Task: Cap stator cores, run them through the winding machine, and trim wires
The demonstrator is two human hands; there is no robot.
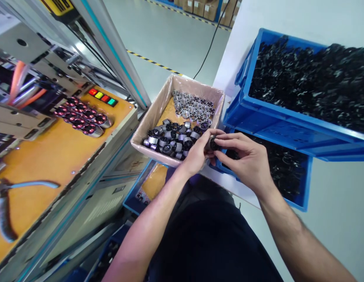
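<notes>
- A dark round part [213,143] is held between the two hands, just above the near right edge of the plastic-lined box [177,158].
- By the left hand [199,152], the part is gripped from one side, with the grip closed around it; some of the fingers are hidden behind it.
- By the right hand [243,156], the part is pinched from the other side between thumb and fingertips, that grip being closed on it too.
- In the far part of the box, silver rings [193,107] are stood in close rows on a yellowish sheet; nearer the wearer, metal rings with black inserts [170,139] are heaped loosely.
- To the right, the upper blue bin [287,113] is filled with black parts [311,82], and the lower blue bin [307,184], partly covered by it, is also filled with black pieces.
- Both bins are supported by a white desk [258,13].
- On the left, copper-wound cylinders [82,116] are grouped on an orange desk [41,156], near a row of coloured buttons [102,96].
- Pliers with open handles [5,203] are laid at the left of that desk.
- Below the box, a blue crate [130,196] is partly hidden by the left forearm.
</notes>
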